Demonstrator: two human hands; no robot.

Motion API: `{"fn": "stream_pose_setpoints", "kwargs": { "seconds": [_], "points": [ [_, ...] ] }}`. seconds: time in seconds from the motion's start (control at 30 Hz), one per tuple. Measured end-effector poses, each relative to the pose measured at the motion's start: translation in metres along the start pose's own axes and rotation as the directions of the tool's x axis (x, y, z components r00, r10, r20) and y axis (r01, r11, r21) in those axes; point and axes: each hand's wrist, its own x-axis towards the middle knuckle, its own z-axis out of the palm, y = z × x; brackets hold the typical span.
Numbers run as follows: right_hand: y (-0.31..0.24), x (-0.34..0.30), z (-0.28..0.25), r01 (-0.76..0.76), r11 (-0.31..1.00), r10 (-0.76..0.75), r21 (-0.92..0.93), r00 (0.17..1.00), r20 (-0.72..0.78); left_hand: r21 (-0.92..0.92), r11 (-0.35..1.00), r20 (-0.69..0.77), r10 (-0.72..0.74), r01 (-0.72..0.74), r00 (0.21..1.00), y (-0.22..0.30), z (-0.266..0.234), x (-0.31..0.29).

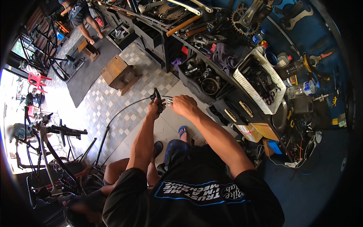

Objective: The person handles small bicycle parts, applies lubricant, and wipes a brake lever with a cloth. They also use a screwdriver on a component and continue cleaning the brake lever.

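Over the tiled floor, both of my hands meet near the middle of the head view. My left hand (153,109) is closed around a black lever-like tool or bike part (157,99), whose exact kind I cannot tell. A thin grey cable (126,106) curves from the lower left up to this black part. It seems to pass on to my right hand (183,106), whose fingers are pinched at its end, close beside the black part. Something small and silvery shows at those fingertips, too small to name.
A wooden stool (118,72) stands ahead. Along the right runs a cluttered workbench with a white basket (261,81) of parts and an open drawer (204,79). Bicycles (47,140) stand at left. Someone sits close at my lower left (87,206); another person (80,17) stands far off.
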Motion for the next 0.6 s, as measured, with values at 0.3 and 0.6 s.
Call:
{"fn": "stream_pose_setpoints", "kwargs": {
  "seconds": [0.3,0.6],
  "points": [
    [0.021,-0.010,0.032,-0.053,0.998,0.050,0.032,0.995,0.086,-0.147,0.975,-0.176,0.139,-0.165,0.975,0.000,0.009,0.018],
    [0.041,-0.020,0.045,-0.064,0.993,0.066,0.101,0.998,-0.019,-0.031,0.993,-0.204,0.105,-0.113,0.973,-0.015,0.019,0.026]
  ]
}}
